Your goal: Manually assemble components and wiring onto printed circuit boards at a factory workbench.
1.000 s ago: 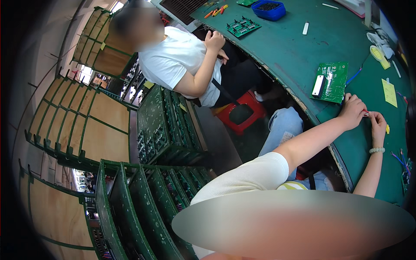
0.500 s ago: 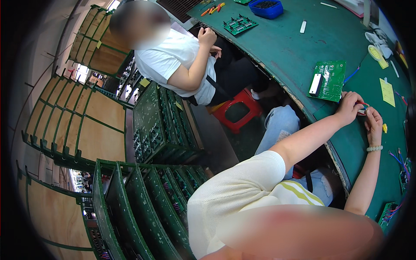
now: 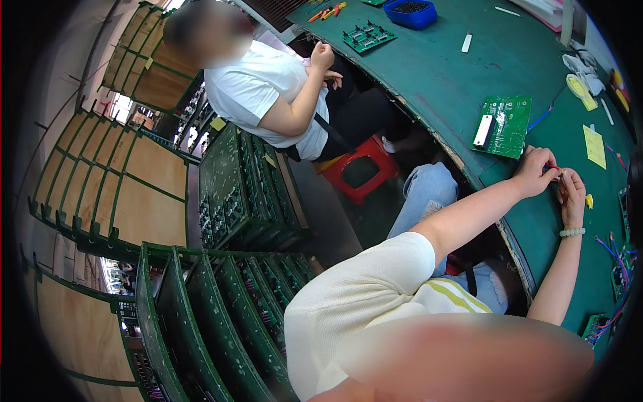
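Note:
My left hand (image 3: 534,173) is closed, its fingertips pinching a thin wire (image 3: 552,167) whose red part shows. My right hand (image 3: 571,194), with a pale bead bracelet (image 3: 573,232) at the wrist, is closed at the fingertips against the same small wire end. The two hands meet just above the green bench top; fingers hide most of what is between them. Beside my left hand lies a green circuit board (image 3: 514,124) carrying a white block (image 3: 484,131). A blue wire (image 3: 540,118) runs from its far side.
More wired boards (image 3: 593,328) lie by my right forearm. A yellow note (image 3: 594,147) and a yellow scrap (image 3: 589,201) rest past my hands. Farther along the bench are another board (image 3: 369,36) and a blue bin (image 3: 410,12). A co-worker (image 3: 268,100) sits there; racks (image 3: 201,315) stand behind.
My fingertips have drawn closer together around the wire end, and the red part now shows beside my left fingers. The whole view has shifted slightly. The board stays on the bench.

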Demonstrator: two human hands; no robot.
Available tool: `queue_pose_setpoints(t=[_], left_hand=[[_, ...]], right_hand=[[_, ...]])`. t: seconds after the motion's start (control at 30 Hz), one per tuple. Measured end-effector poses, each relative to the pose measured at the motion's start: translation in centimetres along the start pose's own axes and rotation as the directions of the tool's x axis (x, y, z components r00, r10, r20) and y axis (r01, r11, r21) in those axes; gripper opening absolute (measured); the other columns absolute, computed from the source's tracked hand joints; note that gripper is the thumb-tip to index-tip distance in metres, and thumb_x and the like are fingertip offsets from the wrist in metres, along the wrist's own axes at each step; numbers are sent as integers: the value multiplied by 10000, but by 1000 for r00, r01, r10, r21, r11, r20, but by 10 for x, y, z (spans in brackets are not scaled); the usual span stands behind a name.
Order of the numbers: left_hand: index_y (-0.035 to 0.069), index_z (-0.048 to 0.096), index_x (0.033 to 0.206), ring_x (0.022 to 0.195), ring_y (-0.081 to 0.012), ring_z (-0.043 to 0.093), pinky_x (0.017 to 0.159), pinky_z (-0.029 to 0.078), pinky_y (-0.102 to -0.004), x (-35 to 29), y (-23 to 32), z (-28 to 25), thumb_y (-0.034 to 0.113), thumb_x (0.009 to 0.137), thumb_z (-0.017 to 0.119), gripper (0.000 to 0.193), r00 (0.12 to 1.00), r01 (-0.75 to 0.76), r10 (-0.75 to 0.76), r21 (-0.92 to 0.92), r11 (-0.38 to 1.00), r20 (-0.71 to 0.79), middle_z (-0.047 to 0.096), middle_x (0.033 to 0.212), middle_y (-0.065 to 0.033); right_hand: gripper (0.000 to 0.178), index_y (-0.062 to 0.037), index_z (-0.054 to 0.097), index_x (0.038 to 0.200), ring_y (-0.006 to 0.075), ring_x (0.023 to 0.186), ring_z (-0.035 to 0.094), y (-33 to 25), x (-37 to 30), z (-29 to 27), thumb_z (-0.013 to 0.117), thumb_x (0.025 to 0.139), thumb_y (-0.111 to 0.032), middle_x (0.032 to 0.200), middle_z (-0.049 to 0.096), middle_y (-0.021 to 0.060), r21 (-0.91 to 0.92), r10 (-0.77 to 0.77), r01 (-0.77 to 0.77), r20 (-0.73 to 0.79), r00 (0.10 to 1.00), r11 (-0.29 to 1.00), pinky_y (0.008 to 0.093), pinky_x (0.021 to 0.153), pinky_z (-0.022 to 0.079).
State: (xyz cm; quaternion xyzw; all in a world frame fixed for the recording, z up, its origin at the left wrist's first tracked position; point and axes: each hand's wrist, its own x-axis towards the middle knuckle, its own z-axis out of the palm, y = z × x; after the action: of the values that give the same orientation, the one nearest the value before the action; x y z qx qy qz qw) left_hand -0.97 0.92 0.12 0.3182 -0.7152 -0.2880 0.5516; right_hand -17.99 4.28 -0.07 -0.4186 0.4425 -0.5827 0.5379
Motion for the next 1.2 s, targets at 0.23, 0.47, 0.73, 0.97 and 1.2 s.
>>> queue_pose_setpoints(t=[0.23, 0.47, 0.73, 0.97, 1.2], left_hand=[[87, 536, 811, 793, -270, 463, 736, 353, -383, 1, 0, -1, 139, 740, 696, 182, 1000, -11, 10, -12, 1000, -12, 556, 791, -73], [88, 534, 805, 791, -273, 470, 740, 353, -383, 1, 4, -4, 184, 733, 713, 216, 1000, 0, 0, 3, 1000, 0, 563, 788, -77], [89, 531, 795, 781, -272, 472, 736, 348, -382, 1, 2, -2, 196, 722, 720, 229, 1000, -22, 22, 6, 1000, -16, 565, 780, -78], [86, 522, 785, 806, -290, 472, 737, 354, -394, 2, 3, -1, 191, 719, 729, 241, 1000, -16, 16, -6, 1000, 6, 558, 785, -90], [95, 549, 770, 787, -269, 467, 735, 360, -381, 0, 2, -3, 173, 704, 749, 225, 1000, 5, -5, -19, 1000, -3, 570, 767, -67]], right_hand=[[155, -80, 623, 957, -2, 514, 358, -2, 0, -1, 606, 915, -229, 655, 478, -79, -6, 8, -8, 42, 999, 1000, 162, 421, 250], [150, -86, 616, 956, 1, 520, 365, 0, 1, -3, 603, 917, -230, 659, 478, -79, 31, 20, -23, 65, 998, 999, 164, 433, 257], [163, -88, 584, 1000, -6, 543, 382, 3, 3, -11, 565, 940, -238, 715, 508, -82, 16, 31, -33, 119, 992, 999, 162, 449, 261], [178, -80, 595, 1010, 2, 546, 380, 2, 1, -10, 580, 930, -238, 706, 498, -77, 14, 29, -31, 96, 995, 999, 165, 462, 270], [174, -69, 603, 1024, -1, 570, 385, -3, -2, -6, 580, 927, -212, 712, 498, -81, 8, 45, -47, 181, 982, 999, 164, 472, 278]])
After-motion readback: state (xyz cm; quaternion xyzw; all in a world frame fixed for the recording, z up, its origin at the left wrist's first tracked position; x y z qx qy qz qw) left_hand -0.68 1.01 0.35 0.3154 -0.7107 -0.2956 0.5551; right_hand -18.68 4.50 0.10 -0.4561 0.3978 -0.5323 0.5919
